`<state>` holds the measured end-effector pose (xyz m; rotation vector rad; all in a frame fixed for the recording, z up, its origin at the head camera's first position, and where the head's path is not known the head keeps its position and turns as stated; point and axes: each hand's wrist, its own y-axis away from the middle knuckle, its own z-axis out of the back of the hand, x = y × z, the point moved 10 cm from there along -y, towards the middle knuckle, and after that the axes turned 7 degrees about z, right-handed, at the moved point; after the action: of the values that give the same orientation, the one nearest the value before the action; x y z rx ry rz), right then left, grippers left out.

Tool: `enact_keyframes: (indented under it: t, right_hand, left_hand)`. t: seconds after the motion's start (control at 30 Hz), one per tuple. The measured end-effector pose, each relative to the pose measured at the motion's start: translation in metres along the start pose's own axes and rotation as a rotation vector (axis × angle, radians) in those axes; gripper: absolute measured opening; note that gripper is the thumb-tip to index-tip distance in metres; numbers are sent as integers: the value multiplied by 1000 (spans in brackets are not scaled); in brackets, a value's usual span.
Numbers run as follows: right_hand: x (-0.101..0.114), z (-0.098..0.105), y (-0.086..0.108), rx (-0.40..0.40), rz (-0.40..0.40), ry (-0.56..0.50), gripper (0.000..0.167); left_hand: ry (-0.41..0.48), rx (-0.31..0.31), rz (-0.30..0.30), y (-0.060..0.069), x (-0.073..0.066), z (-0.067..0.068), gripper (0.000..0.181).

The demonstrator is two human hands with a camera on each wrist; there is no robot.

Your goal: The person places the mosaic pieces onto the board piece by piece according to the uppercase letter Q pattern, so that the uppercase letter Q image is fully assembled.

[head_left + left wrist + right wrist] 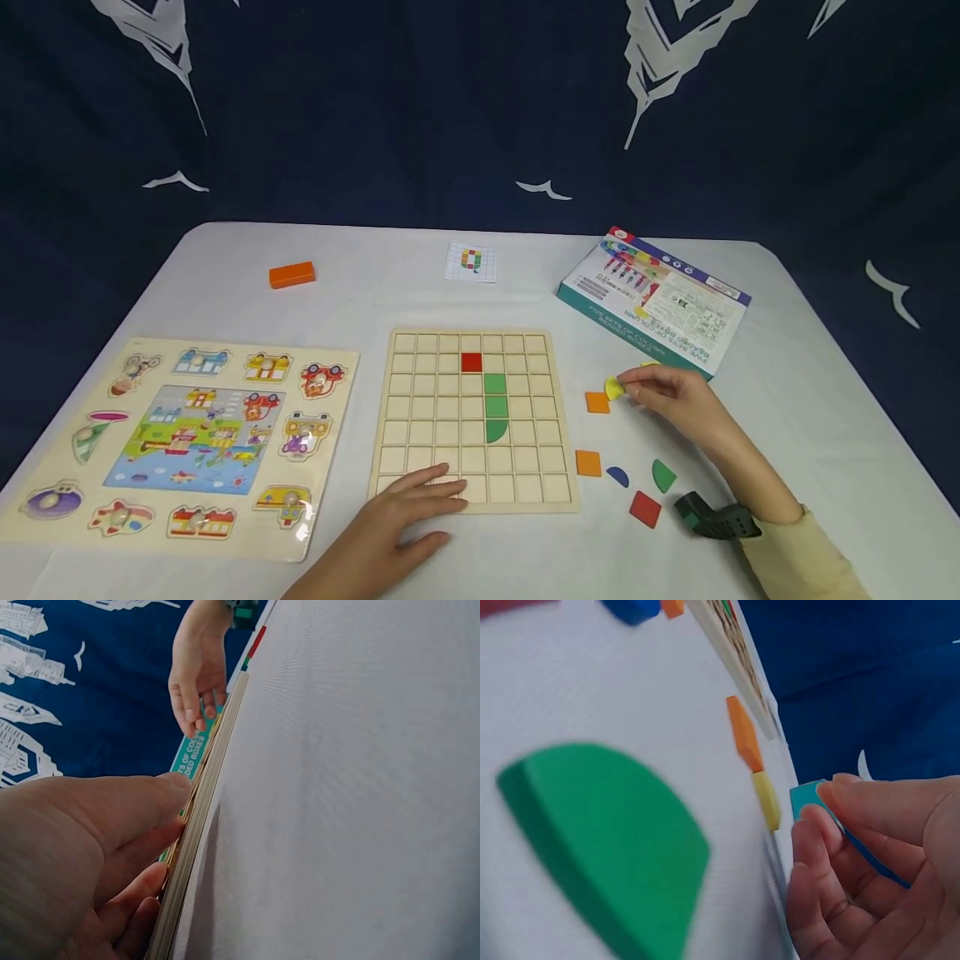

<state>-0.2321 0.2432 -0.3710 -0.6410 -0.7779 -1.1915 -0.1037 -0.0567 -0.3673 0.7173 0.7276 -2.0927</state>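
The wooden grid board point(436, 483) holds a red square point(471, 362), two green squares point(496, 395) and a green rounded piece point(497, 431). My left hand point(390, 529) rests with spread fingers on its lower left edge; the left wrist view shows the thumb point(161, 796) by the board's side. At right, my right hand point(678, 404) has its fingertips beside a yellow rounded piece point(614, 388) that touches an orange square point(597, 402). In the right wrist view the loosely bent fingers point(817, 847) are apart from the yellow piece point(766, 800). Another yellow piece is partly hidden behind the hand.
Right of the board lie another orange square point(588, 463), a blue piece point(618, 476), a green piece point(663, 476) and a red square point(645, 509). A box point(652, 300) and pattern card point(470, 262) stand behind; a picture puzzle point(322, 467) and orange block point(292, 275) are left.
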Motion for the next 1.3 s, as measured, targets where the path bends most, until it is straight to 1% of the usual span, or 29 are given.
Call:
enact_keyframes:
  t: [0.13,0.3,0.4,0.57,0.67,0.8,1.0,1.17,1.3]
  right_hand:
    - [-5,-2,-2,-17,-7,21,24]
    - [2,-3,-7,-44,49,134,25]
    - [6,-4,-11,-43,77,187,26]
    - [8,-3,-14,-41,105,238,25]
    - [7,-2,-14,-45,107,248,23]
    - [5,-4,-13,-43,103,236,23]
    - [7,-2,-15,-73,117,259,24]
    - [5,-2,-14,-57,106,252,24]
    - [7,0,-13,-45,134,226,18]
  left_hand:
    - [14,3,2,-1,1,1,35]
    - [14,4,15,0,1,2,34]
    - [12,-1,17,0,1,2,34]
    - [6,-19,-9,-1,1,3,35]
    - [13,-25,-18,-1,1,2,35]
    - [22,-14,-10,0,2,0,34]
    - [25,-17,-12,-2,3,2,34]
    - [9,16,-2,-1,3,-1,33]
    - [-2,28,-3,-1,4,-2,34]
